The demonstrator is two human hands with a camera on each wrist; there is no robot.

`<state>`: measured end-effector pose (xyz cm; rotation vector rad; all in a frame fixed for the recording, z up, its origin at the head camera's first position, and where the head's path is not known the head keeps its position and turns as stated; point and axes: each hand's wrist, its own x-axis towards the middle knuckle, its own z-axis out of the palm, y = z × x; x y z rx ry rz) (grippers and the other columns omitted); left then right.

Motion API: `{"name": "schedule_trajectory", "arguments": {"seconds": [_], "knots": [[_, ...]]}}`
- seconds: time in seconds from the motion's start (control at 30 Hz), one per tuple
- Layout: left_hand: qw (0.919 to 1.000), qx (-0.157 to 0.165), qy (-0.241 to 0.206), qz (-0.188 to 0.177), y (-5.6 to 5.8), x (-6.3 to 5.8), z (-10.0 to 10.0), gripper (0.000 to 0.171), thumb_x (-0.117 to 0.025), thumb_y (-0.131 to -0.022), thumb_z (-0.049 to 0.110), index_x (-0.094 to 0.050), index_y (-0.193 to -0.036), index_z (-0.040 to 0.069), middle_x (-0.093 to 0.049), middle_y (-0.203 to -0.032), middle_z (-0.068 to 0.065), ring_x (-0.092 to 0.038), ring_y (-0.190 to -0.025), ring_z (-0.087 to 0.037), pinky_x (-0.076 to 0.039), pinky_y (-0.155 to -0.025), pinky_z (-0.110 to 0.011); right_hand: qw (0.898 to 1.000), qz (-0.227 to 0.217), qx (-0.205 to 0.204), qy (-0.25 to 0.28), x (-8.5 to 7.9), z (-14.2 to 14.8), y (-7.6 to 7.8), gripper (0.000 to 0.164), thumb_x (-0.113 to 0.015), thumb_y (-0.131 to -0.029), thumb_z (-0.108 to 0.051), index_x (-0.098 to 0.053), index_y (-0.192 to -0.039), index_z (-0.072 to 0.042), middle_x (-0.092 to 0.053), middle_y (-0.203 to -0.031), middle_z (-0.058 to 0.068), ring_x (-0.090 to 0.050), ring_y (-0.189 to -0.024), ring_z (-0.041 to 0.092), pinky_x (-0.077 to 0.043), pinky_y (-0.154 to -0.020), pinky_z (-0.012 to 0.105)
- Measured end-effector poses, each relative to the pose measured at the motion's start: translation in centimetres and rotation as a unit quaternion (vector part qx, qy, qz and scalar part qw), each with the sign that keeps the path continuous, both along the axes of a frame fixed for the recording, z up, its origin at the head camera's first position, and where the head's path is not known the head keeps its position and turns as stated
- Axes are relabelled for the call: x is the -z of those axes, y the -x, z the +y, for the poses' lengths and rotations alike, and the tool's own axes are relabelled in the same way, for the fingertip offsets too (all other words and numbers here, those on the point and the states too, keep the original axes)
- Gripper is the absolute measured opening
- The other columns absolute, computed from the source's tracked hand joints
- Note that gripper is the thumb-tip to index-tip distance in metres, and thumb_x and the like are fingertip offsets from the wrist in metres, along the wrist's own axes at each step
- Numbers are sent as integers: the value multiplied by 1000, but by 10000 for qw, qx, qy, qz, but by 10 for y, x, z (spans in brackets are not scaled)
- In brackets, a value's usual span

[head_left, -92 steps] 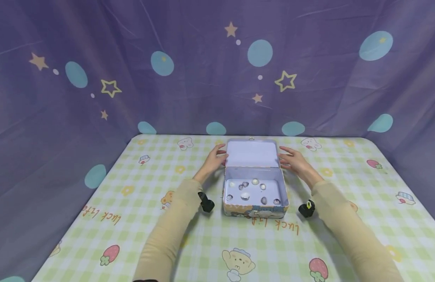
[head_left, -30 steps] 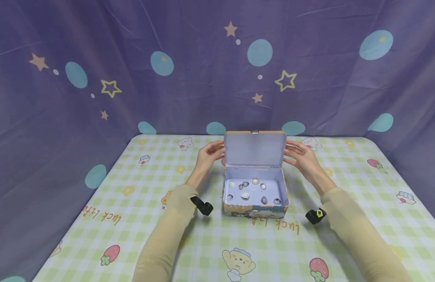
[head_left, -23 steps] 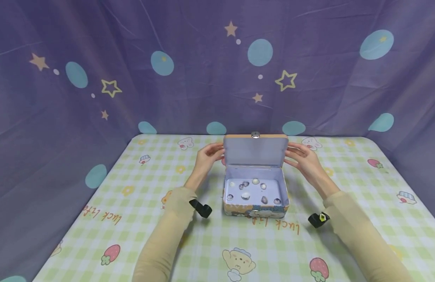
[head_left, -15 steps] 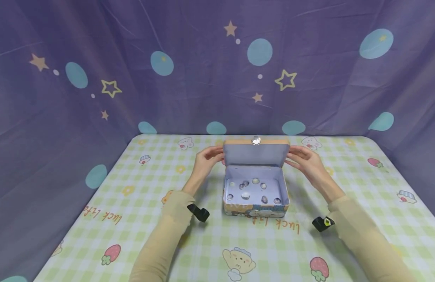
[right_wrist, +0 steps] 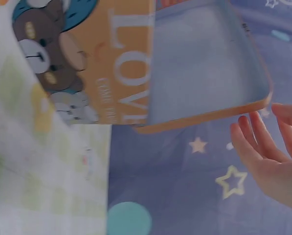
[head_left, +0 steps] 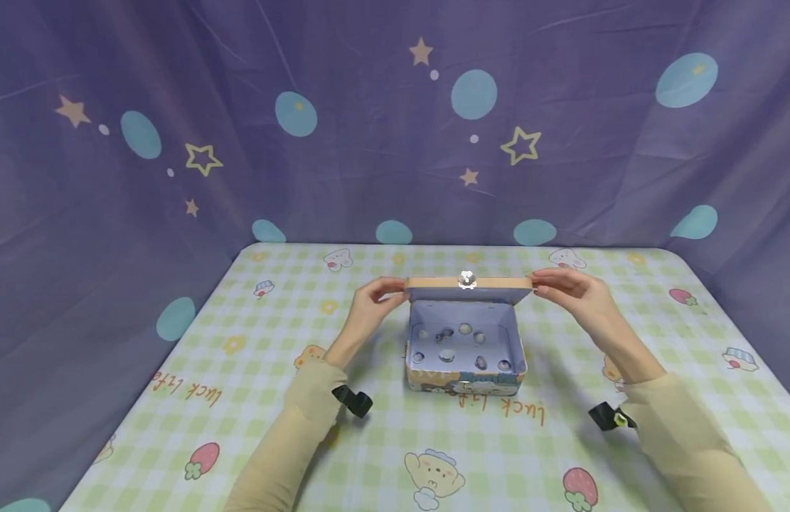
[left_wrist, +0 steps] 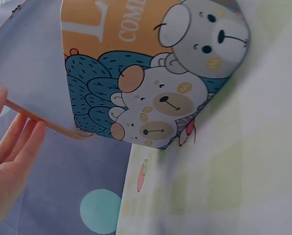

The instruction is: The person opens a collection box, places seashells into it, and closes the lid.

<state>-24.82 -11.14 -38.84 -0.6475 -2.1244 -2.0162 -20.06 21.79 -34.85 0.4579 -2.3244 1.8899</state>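
Note:
In the head view a tin box (head_left: 465, 380) with a printed cartoon front stands on the table, its hinged lid (head_left: 433, 288) tilted forward over the back half. Several small seashells (head_left: 446, 355) lie scattered on its floor. My left hand (head_left: 365, 309) touches the lid's left side with fairly straight fingers. At the lid's right front corner are the fingertips of my right hand (head_left: 589, 302). The left wrist view has the left fingertips (left_wrist: 35, 134) along the orange rim. In the right wrist view the fingers (right_wrist: 263, 134) lie right at the lid's corner.
A green checked tablecloth (head_left: 343, 455) with cartoon prints covers the table. A purple curtain (head_left: 369, 185) with stars and dots hangs behind it. Black wrist cameras (head_left: 354, 401) are strapped at both sleeves, on either side of the box.
The lid has swung from leaning back, through upright, to tilting forward over the box. Both hands have followed its sides toward me, the right one moving outward. Box and shells have stayed put.

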Motion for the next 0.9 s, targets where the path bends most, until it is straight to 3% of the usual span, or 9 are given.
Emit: {"name": "schedule_trajectory", "arguments": {"seconds": [0.1,0.3,0.5,0.67,0.9], "knots": [[10000,64,-52,-24,-3,2,-2,24,-59,-78,-8,-55,-101,-14,-55,-106,-25,-57,-91,-8,-46,-84,-30,9988,281,109,-376,-10,-7,-6,30,-59,-85,-14,-58,-111,0,-63,-103,-9,-58,-94,3,-44,-80,14],[9998,91,111,-160,-12,3,-4,25,-60,-78,-6,-55,-102,-12,-55,-106,-25,-57,-97,-21,-46,-84,-30,9898,1008,-26,-1011,-21,-21,-20,25,-59,-84,-8,-60,-107,2,-60,-107,10,-54,-98,1,-42,-83,14],[9989,302,205,-282,-22,-3,-5,27,-60,-79,-6,-53,-104,-15,-51,-110,-31,-53,-102,-38,-46,-84,-29,9712,1615,-31,-1752,-23,-38,-33,25,-60,-83,-6,-61,-108,-8,-60,-106,5,-53,-93,0,-39,-86,12],[9982,327,434,-255,-36,-16,-5,26,-59,-79,-6,-54,-103,-14,-53,-109,-29,-53,-102,-39,-44,-87,-34,9519,2162,-97,-2170,-20,-55,-41,31,-65,-76,1,-62,-106,-8,-60,-103,2,-57,-81,8,-46,-72,20],[9971,456,608,49,-41,-13,-9,26,-60,-77,-9,-57,-102,-12,-55,-110,-25,-56,-100,-21,-40,-92,-40,9324,2465,-188,-2638,-10,-74,-45,35,-69,-72,1,-61,-106,-3,-59,-108,11,-62,-80,15,-50,-72,28]]}}
